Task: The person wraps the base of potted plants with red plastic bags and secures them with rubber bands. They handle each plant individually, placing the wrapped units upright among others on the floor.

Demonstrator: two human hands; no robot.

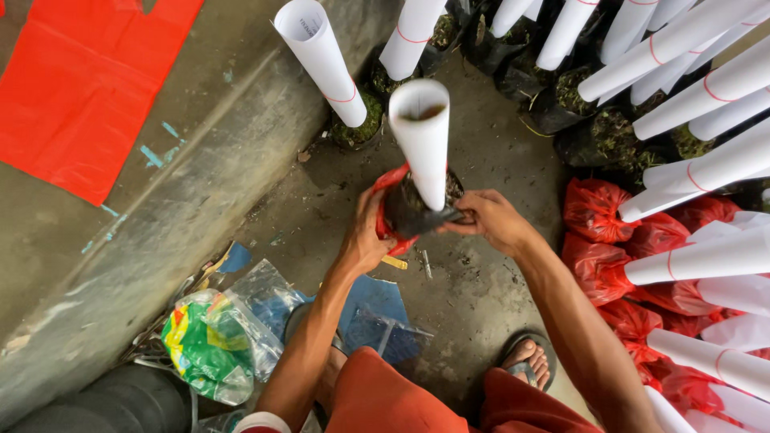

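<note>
plant nursery packing spot | bare concrete floor (481, 144) | rows of potted seedlings in paper tubes (690, 88) | red plastic bags (597, 208)

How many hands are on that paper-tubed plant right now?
2. The left hand grips the red plastic bag against the left side of the black grow bag; the right hand pinches the grow bag's right edge. No other hands show.

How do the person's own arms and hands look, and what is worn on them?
Both arms are bare from the hands up to the frame edge: no sleeves, gloves, watch or rings show. The left hand and the right hand are uncovered, with smudges of dark soil on the fingers. Orange-red cloth covers the knees below.
</note>
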